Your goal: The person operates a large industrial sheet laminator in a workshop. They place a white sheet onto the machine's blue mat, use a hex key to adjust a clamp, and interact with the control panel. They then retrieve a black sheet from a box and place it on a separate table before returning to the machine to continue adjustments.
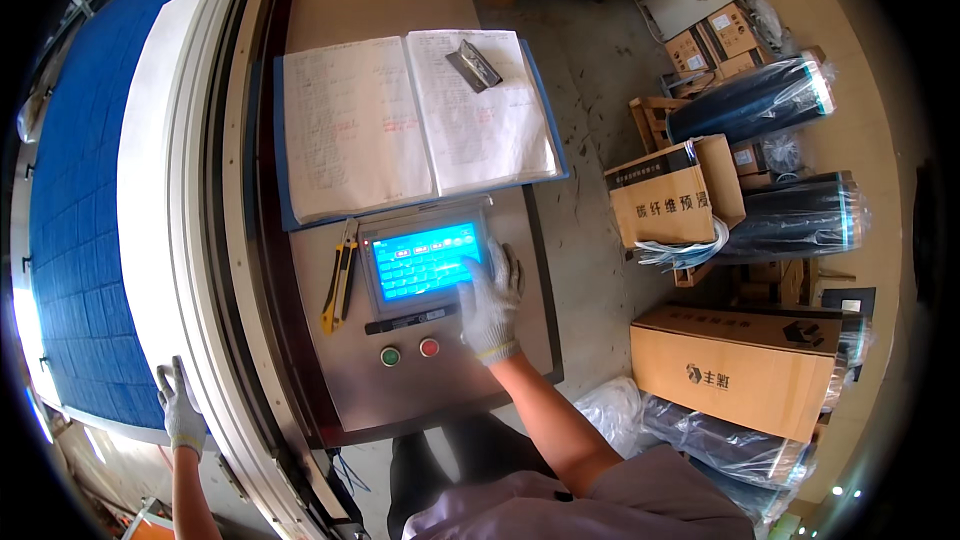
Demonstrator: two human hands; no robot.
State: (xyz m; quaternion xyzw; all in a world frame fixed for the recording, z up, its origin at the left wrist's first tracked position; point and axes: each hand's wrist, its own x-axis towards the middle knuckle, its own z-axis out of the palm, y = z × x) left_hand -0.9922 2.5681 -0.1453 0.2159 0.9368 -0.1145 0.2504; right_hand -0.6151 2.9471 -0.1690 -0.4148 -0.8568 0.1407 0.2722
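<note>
My right hand, in a pale knit glove, is at the right side of a lit blue touchscreen, with a fingertip over the display and the fingers apart. Far to the left, my left hand, gloved too, rests at the near end of a white sheet beside a long metal rail. Its fingers are stretched out and it holds nothing that I can see. Below the screen sit a green button and a red button. Yellow-and-black cutters lie left of the screen.
An open handwritten ledger with a metal clip on it lies beyond the screen. Blue quilted-looking material spreads at far left. Cardboard boxes and plastic-wrapped dark rolls stand on the floor at right.
</note>
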